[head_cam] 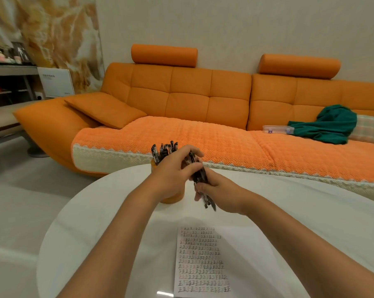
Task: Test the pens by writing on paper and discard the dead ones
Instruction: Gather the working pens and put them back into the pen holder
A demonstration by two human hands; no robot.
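Hands: my left hand (pixel 175 175) and right hand (pixel 219 187) meet over the white table (pixel 91 214), both curled round one bundle of pens (pixel 200 176). The left wraps its upper end and the right grips lower down.
Pens: the bundle slants between my palms, with tips poking out below the right hand's fingers. More pens (pixel 164 150) stand in an orange cup (pixel 174 200) just behind the left hand.
Paper: the sheet (pixel 203 259) lies nearer me than both hands, between my forearms, and is filled with rows of written marks.
Step in hand: I judge I'm singling out one pen to test.
Doing it well: keep the left hand firm on the bundle, let the right pinch a single barrel and draw it out lengthwise so the others don't spill. Then bring it to a bare patch of the sheet — few seem left.
Hard to make out: the bundle is blurred, so I can't count the pens or tell whether they are capped. My left hand hides most of the cup. The sheet's near edge is cut off, and I can't pick out any place for dead pens.
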